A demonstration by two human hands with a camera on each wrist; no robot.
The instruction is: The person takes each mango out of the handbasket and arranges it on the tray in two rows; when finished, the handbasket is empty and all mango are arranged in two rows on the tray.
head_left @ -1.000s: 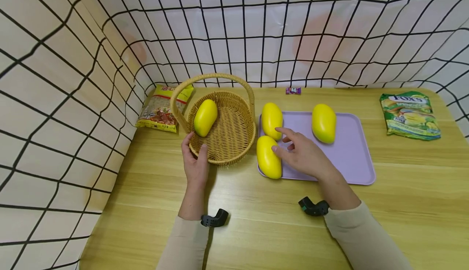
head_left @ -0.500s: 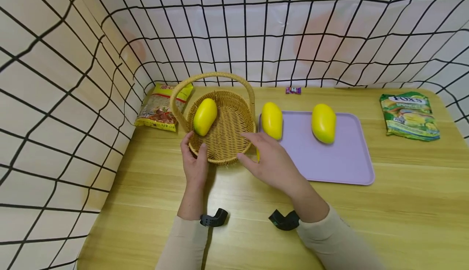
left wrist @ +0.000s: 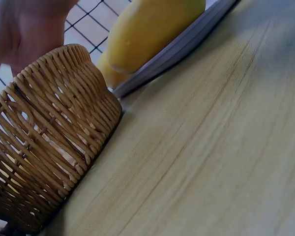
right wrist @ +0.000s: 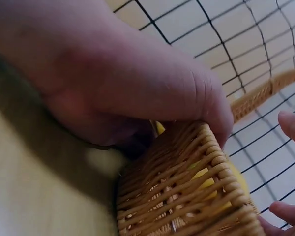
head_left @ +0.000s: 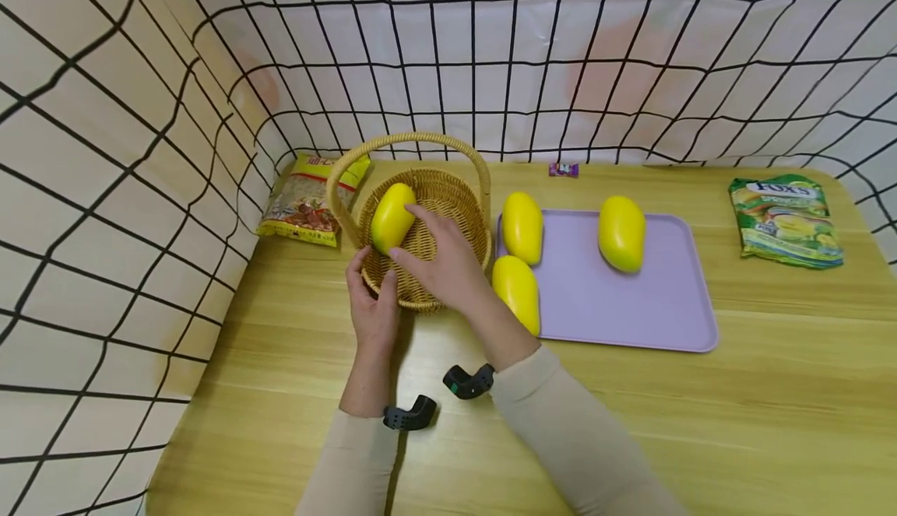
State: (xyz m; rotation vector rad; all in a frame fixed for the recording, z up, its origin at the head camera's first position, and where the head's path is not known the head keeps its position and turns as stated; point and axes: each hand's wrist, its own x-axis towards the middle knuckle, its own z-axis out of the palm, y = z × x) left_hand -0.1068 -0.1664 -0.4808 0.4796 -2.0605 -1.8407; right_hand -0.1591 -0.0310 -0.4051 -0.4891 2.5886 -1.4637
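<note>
A yellow mango (head_left: 393,218) with a greenish end lies in the left of a round wicker basket (head_left: 471,201). My right hand (head_left: 448,259) reaches over the basket's right side. Its index finger and thumb are spread apart, their tips right at the mango's right side. My left hand (head_left: 374,314) holds the near left rim of the basket, thumb over the rim and fingers along the outside. In the right wrist view the wicker wall (right wrist: 187,182) hides the right fingertips. The left wrist view shows the right hand (left wrist: 37,34) above the rim.
Right of the basket is a lilac tray (head_left: 617,314) with two mangoes (head_left: 522,228) (head_left: 517,290) at its left edge and another mango (head_left: 621,233) farther right. A yellow food bag (head_left: 304,201), a small purple candy (head_left: 564,170) and a green Fox's bag (head_left: 785,220) lie behind and aside.
My right hand has moved left from the mangoes at the tray's left edge, across the basket's rim, to the mango inside. My left hand stays at the rim.
</note>
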